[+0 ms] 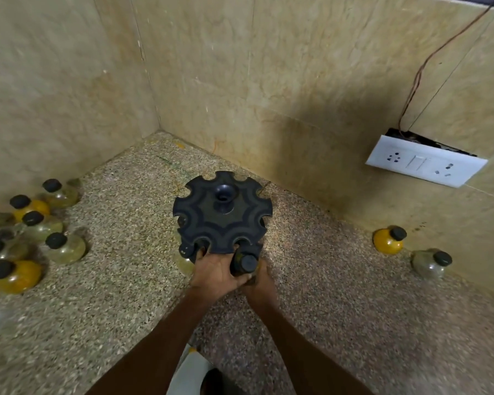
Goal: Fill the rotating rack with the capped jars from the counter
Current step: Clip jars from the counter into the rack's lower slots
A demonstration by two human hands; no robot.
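Rack: I found the black rotating rack [222, 216] standing on the speckled stone counter [340, 309] near the tiled corner, its notched top disc facing the camera, central hub upright.

Left hand: my left hand [216, 270] was closed on the near rim of the rack, fingertips over the disc edge.

Right hand: my right hand [261, 282] was wrapped around a dark-capped jar [244, 263], held against the nearest notch. I could not tell whether the jar was seated in it.

Slotted jar: one black cap [186, 250] showed at the rack's near-left notch, a pale jar body below it.

Left group: I counted a cluster of black-capped round jars [35, 232] well apart from the rack by the left wall, some clear, some orange-filled; the view there was blurred.

Right pair: an orange jar [388, 240] and a clear jar [429, 263] stood close together by the right wall.

Wall: a white socket plate [425, 161] hung loose, a wire [428, 61] rising from it.
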